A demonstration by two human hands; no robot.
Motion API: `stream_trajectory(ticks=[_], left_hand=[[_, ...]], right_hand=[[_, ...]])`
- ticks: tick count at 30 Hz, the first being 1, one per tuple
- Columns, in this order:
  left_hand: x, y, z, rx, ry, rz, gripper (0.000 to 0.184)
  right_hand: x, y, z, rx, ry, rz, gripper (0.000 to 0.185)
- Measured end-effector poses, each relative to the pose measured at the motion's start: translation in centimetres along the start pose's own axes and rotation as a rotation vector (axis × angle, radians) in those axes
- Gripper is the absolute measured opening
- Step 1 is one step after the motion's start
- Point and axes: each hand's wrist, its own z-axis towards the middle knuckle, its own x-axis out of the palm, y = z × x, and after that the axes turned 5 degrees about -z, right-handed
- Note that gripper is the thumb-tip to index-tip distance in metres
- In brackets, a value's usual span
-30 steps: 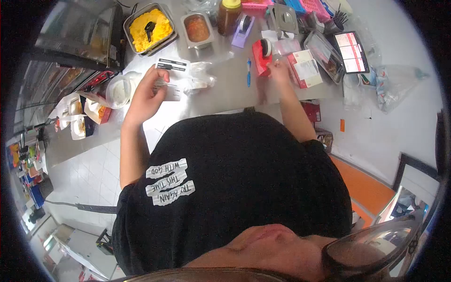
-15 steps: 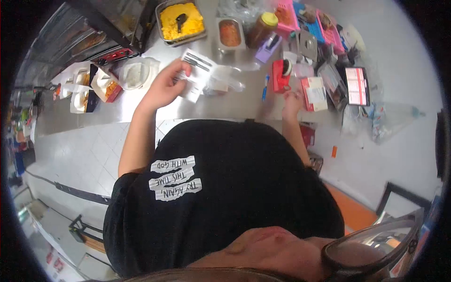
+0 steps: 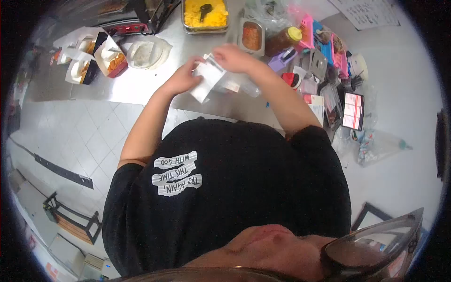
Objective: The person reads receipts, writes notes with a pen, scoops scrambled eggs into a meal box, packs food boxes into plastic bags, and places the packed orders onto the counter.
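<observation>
my left hand [image 3: 184, 79] pinches the white paper slip [image 3: 209, 80] at its left side, thumb low, fingers up along the edge. my right hand [image 3: 232, 57] is at the slip's top end, fingers curled; blur there, can't tell if they're pinching it or just touching. slip is held tilted in front of me, over the near part of the steel worktop [image 3: 124, 87].

clear plastic bag [image 3: 249, 88] just right of the slip, partly behind it and my right forearm.

further out: metal pan [image 3: 252, 36] of reddish sauce just beyond my right hand. glass container [image 3: 206, 31] of yellow food past the slip, black spoon [image 3: 205, 9] in it. yellow-capped bottle [image 3: 284, 41] right of the pan, purple tape dispenser [image 3: 281, 59] near it, red tape dispenser [image 3: 288, 79] partly behind my right forearm.

left side: round clear lid or bowl [image 3: 141, 55], can't tell which, then open food boxes [image 3: 112, 58] grouped near the far left.

right edge: lit tablet [image 3: 352, 111], upright-ish, near the wall.
</observation>
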Motion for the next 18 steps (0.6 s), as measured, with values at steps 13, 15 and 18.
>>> stream_trajectory(ticks=[13, 15, 18], left_hand=[[6.0, 13.5, -0.4, -0.348, -0.276, -0.057, 0.039], [5.7, 14.8, -0.3, -0.383, -0.154, -0.051, 0.036], [5.6, 11.4, -1.0, -0.483, -0.071, -0.313, 0.035]], right_hand=[[10.1, -10.2, 6.5, 0.434, 0.644, 0.018, 0.031], [9.6, -8.6, 5.9, 0.407, 0.286, -0.052, 0.033], [3.4, 0.6, 3.4, 0.494, -0.028, 0.271, 0.033]])
